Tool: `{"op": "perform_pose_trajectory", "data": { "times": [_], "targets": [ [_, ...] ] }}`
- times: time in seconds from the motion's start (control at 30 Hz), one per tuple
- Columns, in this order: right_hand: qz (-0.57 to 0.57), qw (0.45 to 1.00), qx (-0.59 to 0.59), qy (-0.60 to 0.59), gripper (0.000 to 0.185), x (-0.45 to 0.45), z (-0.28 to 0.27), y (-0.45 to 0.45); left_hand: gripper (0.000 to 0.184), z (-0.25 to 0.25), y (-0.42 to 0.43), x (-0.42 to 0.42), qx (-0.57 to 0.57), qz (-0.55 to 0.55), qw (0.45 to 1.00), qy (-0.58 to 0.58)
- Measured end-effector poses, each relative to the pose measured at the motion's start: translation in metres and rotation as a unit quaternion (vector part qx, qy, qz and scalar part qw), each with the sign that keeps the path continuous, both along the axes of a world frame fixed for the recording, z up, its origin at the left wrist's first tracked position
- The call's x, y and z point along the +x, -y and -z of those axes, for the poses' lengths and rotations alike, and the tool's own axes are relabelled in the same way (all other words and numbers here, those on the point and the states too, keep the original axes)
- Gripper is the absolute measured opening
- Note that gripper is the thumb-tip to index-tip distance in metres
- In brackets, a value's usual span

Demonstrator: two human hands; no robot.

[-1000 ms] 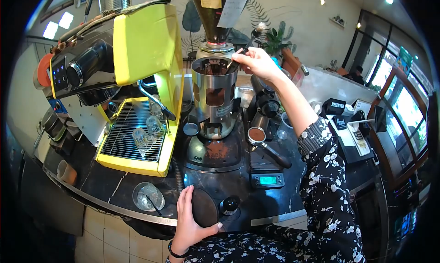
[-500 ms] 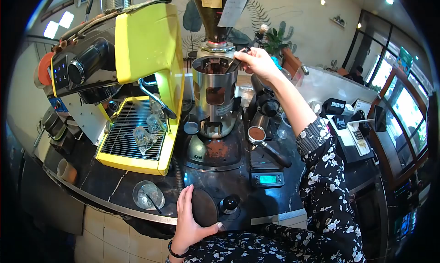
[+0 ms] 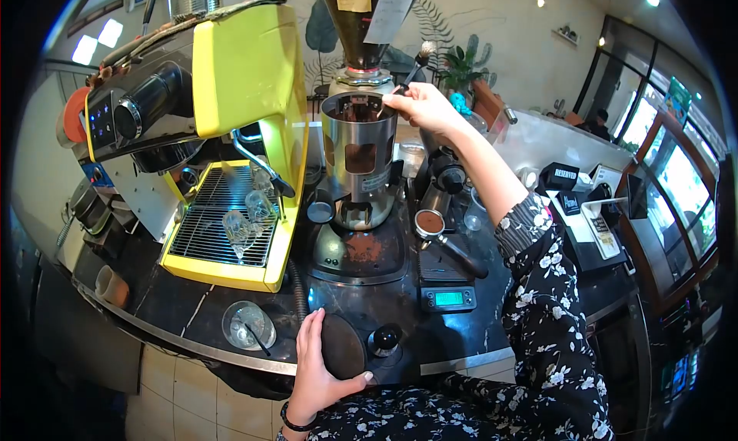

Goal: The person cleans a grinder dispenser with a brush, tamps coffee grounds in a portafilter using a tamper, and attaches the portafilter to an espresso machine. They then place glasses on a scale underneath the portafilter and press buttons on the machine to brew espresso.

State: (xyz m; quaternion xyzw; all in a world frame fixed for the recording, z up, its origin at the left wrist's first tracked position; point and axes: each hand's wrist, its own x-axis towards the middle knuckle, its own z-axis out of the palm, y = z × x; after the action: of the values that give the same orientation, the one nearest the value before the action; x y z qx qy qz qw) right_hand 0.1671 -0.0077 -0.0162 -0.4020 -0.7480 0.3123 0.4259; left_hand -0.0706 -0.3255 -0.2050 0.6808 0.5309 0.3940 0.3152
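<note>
My right hand (image 3: 423, 106) pinches a brush (image 3: 416, 66), its pale tuft up and its lower end inside the open metal chamber of the coffee grinder (image 3: 360, 145). Near the counter's front edge my left hand (image 3: 321, 372) lies with thumb and fingers spread around a round dark lid (image 3: 343, 346). Whether it grips the lid is unclear. Brown grounds (image 3: 363, 248) are scattered on the grinder's base tray. To the right, a portafilter (image 3: 453, 249) filled with ground coffee rests on a scale (image 3: 448, 299) with a lit display.
A yellow espresso machine (image 3: 246, 79) stands at the left, with glass cups (image 3: 246, 233) on its grate. A glass bowl (image 3: 248, 326) holding a dark stick is in front of it. A black-topped tamper (image 3: 383, 339) stands beside the lid. A person (image 3: 600, 126) is in the far background.
My right hand has shifted slightly left, and the brush now leans differently, its tuft further left. My left hand stays by the lid.
</note>
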Motion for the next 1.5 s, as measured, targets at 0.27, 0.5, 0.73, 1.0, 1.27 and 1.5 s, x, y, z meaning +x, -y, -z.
{"op": "perform_pose_trajectory", "data": {
  "times": [0.27, 0.5, 0.73, 1.0, 1.27, 1.5],
  "targets": [
    [0.013, 1.0, 0.002, -0.011, 0.021, 0.003, -0.004, 0.003, 0.119, -0.002, 0.0, 0.0, -0.004, 0.002, 1.0, -0.001],
    [0.023, 0.999, -0.015, -0.03, 0.019, 0.005, -0.013, 0.008, 0.119, 0.0, 0.001, 0.001, 0.001, 0.0, 1.0, -0.003],
    [0.043, 0.995, -0.073, -0.046, 0.022, 0.01, -0.002, -0.008, 0.12, 0.001, 0.001, 0.0, 0.006, -0.003, 1.0, 0.002],
    [0.111, 0.937, -0.129, -0.304, 0.015, 0.012, 0.002, -0.021, 0.12, 0.002, 0.001, 0.0, 0.012, -0.007, 1.0, -0.004],
    [0.14, 0.828, 0.038, -0.542, 0.018, 0.095, 0.03, 0.045, 0.119, -0.002, -0.002, 0.001, 0.005, -0.004, 1.0, -0.006],
    [0.341, 0.866, 0.177, -0.32, 0.014, 0.112, 0.13, 0.134, 0.118, 0.004, -0.011, 0.012, -0.001, 0.018, 1.0, -0.015]
  ]
}}
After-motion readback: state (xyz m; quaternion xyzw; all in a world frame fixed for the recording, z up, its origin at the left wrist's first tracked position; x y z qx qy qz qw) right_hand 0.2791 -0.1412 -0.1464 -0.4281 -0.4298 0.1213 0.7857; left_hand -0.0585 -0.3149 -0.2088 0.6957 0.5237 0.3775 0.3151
